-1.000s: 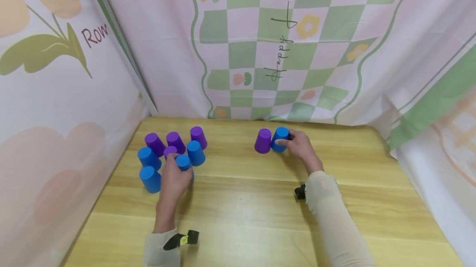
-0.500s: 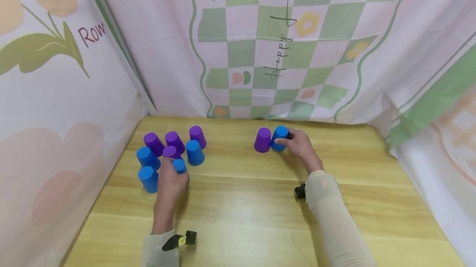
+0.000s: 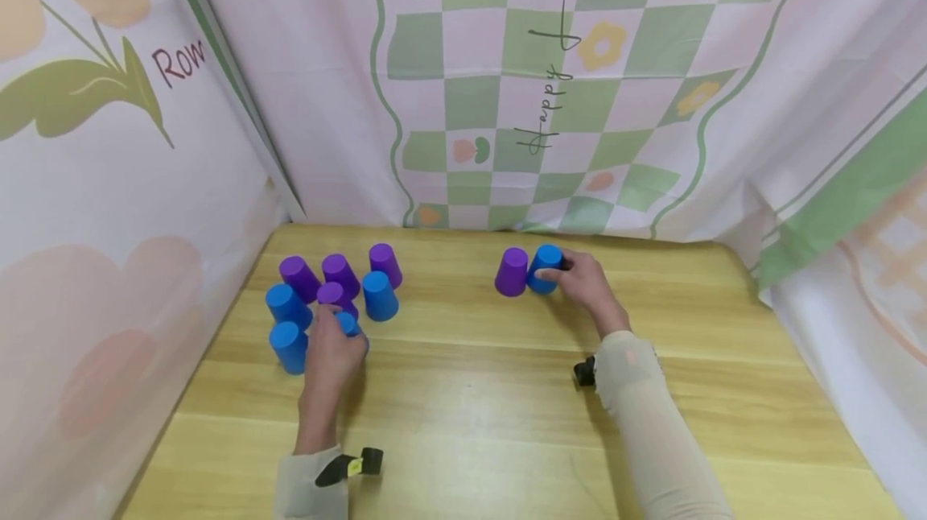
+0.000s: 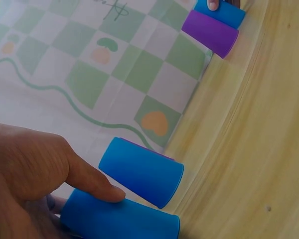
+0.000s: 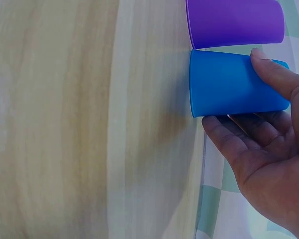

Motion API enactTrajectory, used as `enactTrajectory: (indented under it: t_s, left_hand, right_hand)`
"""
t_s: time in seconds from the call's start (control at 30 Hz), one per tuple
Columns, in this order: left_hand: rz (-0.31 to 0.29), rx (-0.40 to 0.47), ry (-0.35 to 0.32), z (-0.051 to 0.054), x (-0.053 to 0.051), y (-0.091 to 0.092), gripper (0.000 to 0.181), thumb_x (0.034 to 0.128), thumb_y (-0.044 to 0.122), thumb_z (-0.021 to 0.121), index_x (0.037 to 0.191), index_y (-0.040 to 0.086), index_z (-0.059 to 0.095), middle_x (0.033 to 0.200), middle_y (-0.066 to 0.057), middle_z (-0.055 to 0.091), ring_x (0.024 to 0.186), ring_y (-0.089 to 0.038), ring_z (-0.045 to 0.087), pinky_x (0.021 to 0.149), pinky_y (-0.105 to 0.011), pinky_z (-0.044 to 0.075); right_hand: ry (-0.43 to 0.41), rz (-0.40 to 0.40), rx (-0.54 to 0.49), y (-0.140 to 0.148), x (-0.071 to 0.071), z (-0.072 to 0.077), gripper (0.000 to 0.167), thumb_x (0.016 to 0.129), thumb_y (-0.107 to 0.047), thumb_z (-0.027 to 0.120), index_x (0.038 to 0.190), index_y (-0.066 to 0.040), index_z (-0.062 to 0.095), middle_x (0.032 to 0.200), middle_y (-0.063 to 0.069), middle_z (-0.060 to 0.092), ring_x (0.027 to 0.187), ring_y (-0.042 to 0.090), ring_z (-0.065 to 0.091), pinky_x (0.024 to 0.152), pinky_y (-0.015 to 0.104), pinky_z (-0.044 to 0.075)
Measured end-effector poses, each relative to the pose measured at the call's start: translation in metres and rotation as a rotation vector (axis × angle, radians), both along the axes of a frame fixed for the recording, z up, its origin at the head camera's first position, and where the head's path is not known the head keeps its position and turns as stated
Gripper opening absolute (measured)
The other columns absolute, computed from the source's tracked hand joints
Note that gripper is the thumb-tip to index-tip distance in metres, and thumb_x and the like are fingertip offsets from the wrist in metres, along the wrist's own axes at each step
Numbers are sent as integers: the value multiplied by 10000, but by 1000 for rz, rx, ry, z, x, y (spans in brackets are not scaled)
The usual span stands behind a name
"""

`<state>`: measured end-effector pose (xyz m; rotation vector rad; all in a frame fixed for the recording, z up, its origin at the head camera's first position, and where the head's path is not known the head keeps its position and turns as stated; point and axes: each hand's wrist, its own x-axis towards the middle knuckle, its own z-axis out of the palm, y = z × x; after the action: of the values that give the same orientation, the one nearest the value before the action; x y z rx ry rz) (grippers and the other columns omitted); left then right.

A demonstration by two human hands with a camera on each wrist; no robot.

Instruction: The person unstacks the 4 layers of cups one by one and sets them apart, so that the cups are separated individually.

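Upside-down cups in blue and purple stand on the table. My left hand [image 3: 335, 355] grips a blue cup [image 4: 124, 219] at the near side of the left group, its thumb along the cup's side; in the head view the hand covers much of it. Just behind that cup are a purple cup [image 3: 333, 296] and another blue cup [image 3: 380, 296]. On the right, my right hand [image 3: 585, 282] holds a blue cup [image 5: 234, 84] between thumb and fingers. Close beside this one, on its left, stands a purple cup [image 3: 512, 272].
The left group also has two blue cups [image 3: 288, 347] at its left side and several purple cups [image 3: 339, 274] at the back. A wooden table [image 3: 463, 407] meets a patterned cloth [image 3: 471, 109] behind and a cloth wall [image 3: 145, 262] at left.
My left hand has shifted slightly left and nearer with its blue cup, which now sits closer to the purple cup and the left blue cups. My right hand has stayed in place.
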<state>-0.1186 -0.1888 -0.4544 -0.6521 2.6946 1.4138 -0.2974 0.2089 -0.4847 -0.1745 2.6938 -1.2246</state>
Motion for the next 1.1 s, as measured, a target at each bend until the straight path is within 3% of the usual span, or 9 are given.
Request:
enactTrajectory:
  t_s: [0.4,0.53,0.7,0.9,1.1]
  left_hand:
    - [5,-10,8,2,0,2,623,935,-4,596,1499,-46,334,1339,-219,480,1182,-408,487,1101,-617,491]
    - [37,5,32,5,-2,3,607,975,35,612,1520,-38,354,1419,-236,493,1284,-428,497,1139,-634,463]
    - [101,23,101,11,-3,5,572,1019,97,636,1525,-19,395,1524,-237,483,1433,-440,452,1180,-639,416]
    - [127,10,178,17,-2,8,542,1012,98,655,1501,0,442,1506,-217,522,1440,-416,471,1198,-600,416]
    - [129,10,301,18,-2,14,454,1024,98,645,1450,26,507,1469,-186,570,1413,-392,512,1194,-571,433]
  right_hand:
    - [-24,-6,-5,0,0,1,623,1001,-396,720,1476,-22,570,1465,255,598,1329,431,569,1112,606,486]
    - [-19,-7,-8,-1,1,1,612,1001,-382,724,1475,-25,573,1470,257,594,1357,445,551,1124,611,476]
    - [-13,-8,-8,-1,1,1,598,1000,-374,727,1470,-35,581,1467,251,598,1364,445,548,1121,608,479]
    - [-22,-12,-13,-1,0,1,588,1001,-389,724,1456,-42,593,1455,242,610,1330,428,571,1098,598,497]
    - [-13,-10,-2,-1,0,0,572,1003,-393,719,1436,-36,608,1432,242,626,1296,420,589,1081,590,509]
